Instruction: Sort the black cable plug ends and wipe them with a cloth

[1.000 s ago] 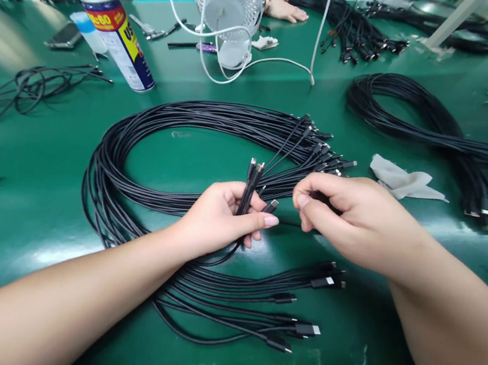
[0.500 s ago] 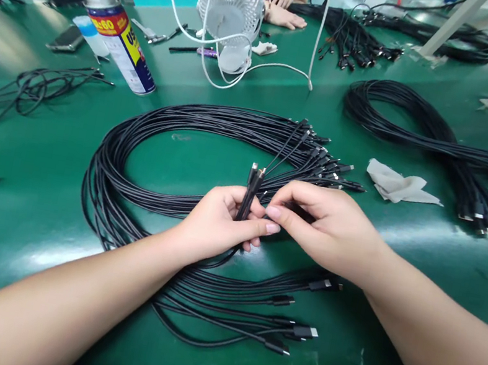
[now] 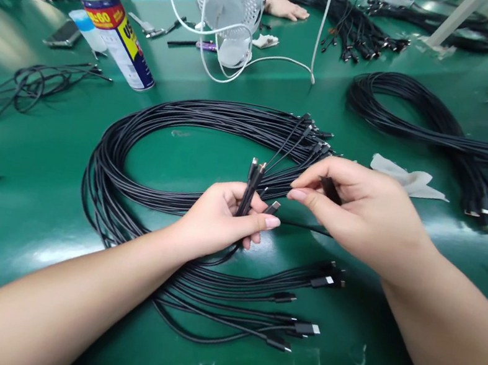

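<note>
My left hand [image 3: 231, 218] is closed around several black USB cable ends [image 3: 252, 187], their metal plugs pointing up. One more plug [image 3: 273, 208] sticks out beside the left thumb. My right hand [image 3: 352, 211] hovers just to the right, apart from the left, thumb and forefinger pinched together. A dark flat piece [image 3: 331, 190] shows inside its curled fingers; its kind is unclear. Whether the fingertips hold anything cannot be seen. Beneath both hands lies a big coil of black cables [image 3: 112, 153], with several connectors [image 3: 305, 329] fanned out toward me.
Left of the coil's far side stands a spray can [image 3: 118, 38]. A white fan [image 3: 229, 0] with a looping cord stands at the back, near another person's hand [image 3: 287, 7]. More cable bundles [image 3: 408, 111] and a white cloth [image 3: 408, 177] lie at right on the green table [image 3: 38, 171].
My right hand has moved up and to the right, away from my left. A plug by the left thumb and the dark piece in my right hand now show more plainly.
</note>
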Action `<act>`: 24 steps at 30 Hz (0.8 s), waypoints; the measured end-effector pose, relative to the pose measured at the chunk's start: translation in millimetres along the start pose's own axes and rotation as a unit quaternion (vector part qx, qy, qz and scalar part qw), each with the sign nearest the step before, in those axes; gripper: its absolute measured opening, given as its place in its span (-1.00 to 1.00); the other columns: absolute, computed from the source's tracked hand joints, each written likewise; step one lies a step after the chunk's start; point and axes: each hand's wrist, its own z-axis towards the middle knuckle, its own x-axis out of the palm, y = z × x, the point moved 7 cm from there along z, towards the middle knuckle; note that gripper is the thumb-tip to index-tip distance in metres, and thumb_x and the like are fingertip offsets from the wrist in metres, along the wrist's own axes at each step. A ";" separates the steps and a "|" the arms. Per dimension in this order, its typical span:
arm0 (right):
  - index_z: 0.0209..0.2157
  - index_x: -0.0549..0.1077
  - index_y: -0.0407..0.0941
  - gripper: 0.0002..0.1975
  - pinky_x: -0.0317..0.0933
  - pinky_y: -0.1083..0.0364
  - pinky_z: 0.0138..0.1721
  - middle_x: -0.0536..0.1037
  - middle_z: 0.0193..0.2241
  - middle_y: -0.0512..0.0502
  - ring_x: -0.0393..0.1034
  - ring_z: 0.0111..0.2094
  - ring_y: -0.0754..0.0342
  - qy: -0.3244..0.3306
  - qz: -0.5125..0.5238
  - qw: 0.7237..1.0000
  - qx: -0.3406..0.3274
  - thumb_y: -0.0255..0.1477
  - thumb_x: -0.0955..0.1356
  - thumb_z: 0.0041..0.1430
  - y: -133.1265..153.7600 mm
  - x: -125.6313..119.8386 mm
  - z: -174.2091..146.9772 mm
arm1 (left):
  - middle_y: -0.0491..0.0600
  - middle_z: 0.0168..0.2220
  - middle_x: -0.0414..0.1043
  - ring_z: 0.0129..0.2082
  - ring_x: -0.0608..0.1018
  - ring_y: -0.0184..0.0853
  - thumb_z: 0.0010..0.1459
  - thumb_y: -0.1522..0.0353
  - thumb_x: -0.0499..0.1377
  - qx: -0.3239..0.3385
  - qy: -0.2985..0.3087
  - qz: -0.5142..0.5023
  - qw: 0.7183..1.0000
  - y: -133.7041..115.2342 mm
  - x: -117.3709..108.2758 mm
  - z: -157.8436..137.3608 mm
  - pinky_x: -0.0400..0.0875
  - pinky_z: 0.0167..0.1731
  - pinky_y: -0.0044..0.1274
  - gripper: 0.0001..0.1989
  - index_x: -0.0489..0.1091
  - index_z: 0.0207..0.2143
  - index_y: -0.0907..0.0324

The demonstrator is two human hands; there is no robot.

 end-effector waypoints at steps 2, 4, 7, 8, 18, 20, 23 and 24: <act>-0.37 0.48 -0.10 -0.96 0.22 0.15 -0.41 0.54 -0.47 0.03 0.38 -0.45 0.14 0.016 0.005 1.000 -0.021 -0.46 0.36 0.14 2.0 2.9 -1.1 | -0.17 -0.66 0.40 -0.70 0.43 -0.50 -0.04 0.39 0.35 0.000 0.000 0.001 1.000 -0.6 0.1 -0.2 0.40 -0.68 -0.66 -0.75 0.29 -0.45 0.22; -0.31 0.51 -0.11 -0.91 0.26 0.16 -0.36 0.58 -0.39 0.01 0.42 -0.40 0.15 0.038 0.007 0.998 -0.046 -0.48 0.34 0.17 5.6 7.1 -1.9 | -0.17 -0.66 0.40 -0.70 0.43 -0.50 -0.06 0.38 0.37 0.003 -0.003 0.002 1.000 -1.9 -0.1 -0.4 0.40 -0.69 -0.66 -0.73 0.29 -0.45 0.22; -0.27 0.54 -0.12 -0.86 0.30 0.16 -0.31 0.60 -0.35 -0.03 0.45 -0.34 0.15 0.049 0.004 0.992 -0.115 -0.52 0.33 0.18 16.1 10.2 -4.1 | -0.18 -0.68 0.38 -0.71 0.42 -0.50 -0.10 0.39 0.40 0.000 -0.011 -0.008 1.000 -3.1 -0.9 -0.2 0.39 -0.70 -0.68 -0.71 0.30 -0.46 0.23; -0.26 0.56 -0.13 -0.85 0.30 0.16 -0.30 0.60 -0.35 -0.04 0.46 -0.34 0.15 0.046 0.002 0.989 -0.141 -0.53 0.33 0.18 19.4 10.5 -5.1 | -0.18 -0.69 0.37 -0.72 0.42 -0.50 -0.11 0.39 0.40 -0.003 -0.014 -0.014 1.000 -3.1 -1.2 0.0 0.38 -0.70 -0.68 -0.71 0.30 -0.46 0.23; -0.35 0.59 -0.08 -0.91 0.33 0.15 -0.36 0.59 -0.41 -0.05 0.47 -0.38 0.13 0.041 0.064 0.987 -0.144 -0.48 0.40 0.13 18.9 13.1 -2.8 | -0.16 -0.68 0.39 -0.71 0.42 -0.50 -0.23 0.40 0.45 0.001 -0.023 -0.101 0.995 -9.2 -2.5 0.7 0.36 -0.72 -0.69 -0.65 0.31 -0.50 0.26; -0.41 0.57 -0.07 -0.94 0.30 0.14 -0.40 0.58 -0.44 -0.03 0.44 -0.41 0.13 0.044 0.075 0.991 -0.103 -0.45 0.41 0.10 16.6 10.2 -0.6 | -0.17 -0.68 0.39 -0.71 0.42 -0.50 -0.23 0.39 0.46 0.001 -0.025 -0.099 0.995 -9.6 -2.3 0.5 0.36 -0.72 -0.68 -0.65 0.31 -0.50 0.26; -0.47 0.53 -0.08 -0.89 0.22 0.14 -0.51 0.53 -0.49 -0.01 0.34 -0.51 0.15 0.052 0.102 0.993 -0.019 -0.34 0.45 0.03 7.5 6.3 0.8 | -0.18 -0.67 0.38 -0.71 0.43 -0.50 -0.23 0.36 0.46 0.003 -0.033 -0.098 0.995 -10.0 -3.2 0.5 0.37 -0.72 -0.67 -0.63 0.31 -0.49 0.25; -0.49 0.51 -0.08 -0.84 0.19 0.14 -0.54 0.51 -0.51 0.00 0.30 -0.54 0.16 0.054 0.109 0.993 0.009 -0.30 0.46 0.01 3.6 5.2 0.8 | -0.18 -0.67 0.38 -0.71 0.43 -0.50 -0.23 0.36 0.46 0.004 -0.034 -0.098 0.995 -10.1 -3.5 0.6 0.36 -0.72 -0.67 -0.63 0.30 -0.49 0.25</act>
